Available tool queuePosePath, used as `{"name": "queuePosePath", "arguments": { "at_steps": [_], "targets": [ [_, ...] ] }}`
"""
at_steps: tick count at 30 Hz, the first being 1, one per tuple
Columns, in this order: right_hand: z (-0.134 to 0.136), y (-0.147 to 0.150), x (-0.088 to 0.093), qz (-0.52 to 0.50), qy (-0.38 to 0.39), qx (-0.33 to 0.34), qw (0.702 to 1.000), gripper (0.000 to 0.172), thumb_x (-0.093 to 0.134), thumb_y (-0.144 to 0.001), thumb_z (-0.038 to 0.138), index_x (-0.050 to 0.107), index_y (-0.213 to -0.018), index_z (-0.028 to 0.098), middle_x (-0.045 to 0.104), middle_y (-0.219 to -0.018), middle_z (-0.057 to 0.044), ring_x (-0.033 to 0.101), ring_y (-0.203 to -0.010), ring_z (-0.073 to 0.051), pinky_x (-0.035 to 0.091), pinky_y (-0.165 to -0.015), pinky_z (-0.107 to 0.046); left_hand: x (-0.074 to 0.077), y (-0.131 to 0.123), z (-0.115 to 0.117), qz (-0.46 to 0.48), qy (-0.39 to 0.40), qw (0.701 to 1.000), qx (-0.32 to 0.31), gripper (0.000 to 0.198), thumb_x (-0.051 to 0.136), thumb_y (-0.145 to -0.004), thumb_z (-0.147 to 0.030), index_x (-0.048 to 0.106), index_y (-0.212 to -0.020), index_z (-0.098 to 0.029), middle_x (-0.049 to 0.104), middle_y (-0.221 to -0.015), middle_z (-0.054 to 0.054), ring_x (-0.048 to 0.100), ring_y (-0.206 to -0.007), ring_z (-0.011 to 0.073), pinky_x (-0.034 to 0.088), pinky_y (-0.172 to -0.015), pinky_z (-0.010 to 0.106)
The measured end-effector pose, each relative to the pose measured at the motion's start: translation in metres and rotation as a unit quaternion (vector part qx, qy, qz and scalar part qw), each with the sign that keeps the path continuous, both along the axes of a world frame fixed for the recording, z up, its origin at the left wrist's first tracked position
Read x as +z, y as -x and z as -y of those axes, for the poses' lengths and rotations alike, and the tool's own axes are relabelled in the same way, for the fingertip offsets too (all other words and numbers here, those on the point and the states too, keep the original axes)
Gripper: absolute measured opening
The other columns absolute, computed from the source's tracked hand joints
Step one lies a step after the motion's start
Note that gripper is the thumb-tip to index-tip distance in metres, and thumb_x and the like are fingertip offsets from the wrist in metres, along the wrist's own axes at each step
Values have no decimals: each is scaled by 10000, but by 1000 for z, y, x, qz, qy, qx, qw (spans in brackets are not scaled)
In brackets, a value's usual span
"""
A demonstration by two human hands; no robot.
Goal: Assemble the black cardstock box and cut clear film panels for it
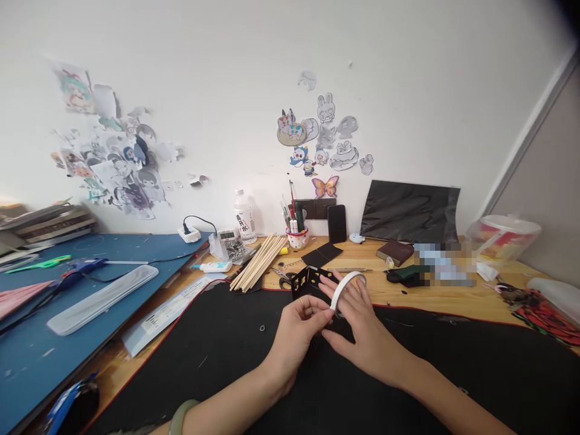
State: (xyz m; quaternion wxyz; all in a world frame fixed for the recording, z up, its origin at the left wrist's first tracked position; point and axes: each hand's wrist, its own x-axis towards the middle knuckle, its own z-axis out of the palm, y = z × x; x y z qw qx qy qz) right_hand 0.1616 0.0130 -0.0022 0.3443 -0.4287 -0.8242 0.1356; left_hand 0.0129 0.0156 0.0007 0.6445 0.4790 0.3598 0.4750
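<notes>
A narrow white ring, looking like a roll of tape [348,283], is held up above the black mat. My left hand [301,329] is closed, with thumb and forefinger pinching at the ring's lower left edge. My right hand [362,329] has its fingers stretched up and apart, and the ring sits looped around them. Its thumb points toward the left fingertips. Just behind the hands stands a black folded card piece [302,280] with gold-coloured patches, partly hidden by the fingers. Scissors [287,280] lie to its left.
The black mat [217,362] has a red edge. Behind it are wooden sticks [259,263], a pen cup [297,239], a bottle [244,217], a phone [336,223] and a black sheet [410,211]. A blue board [40,338] carries a clear case [103,300] at left.
</notes>
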Motion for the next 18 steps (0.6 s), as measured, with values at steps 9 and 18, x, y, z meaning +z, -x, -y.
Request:
{"name": "queuePosePath", "arguments": {
  "at_steps": [9, 18],
  "targets": [
    [-5, -7, 8, -355, 209, 90, 907, 102, 650, -741, 268, 593, -796, 204, 620, -1099, -67, 571, -1036, -205, 417, -928, -363, 6, 5, -3, 52, 65, 996, -20, 183, 687, -680, -219, 570, -772, -112, 541, -685, -2, 507, -635, 58, 434, -620, 173],
    [-7, -15, 13, -339, 149, 15, 929, 119, 694, -674, 267, 615, -686, 179, 602, -711, -2, 572, -692, -138, 452, -647, -247, 8, 18, -17, -237, -42, 966, -94, 197, 505, -750, -301, 578, -806, -127, 608, -616, 35, 528, -470, 101, 460, -503, 240]
  ]
}}
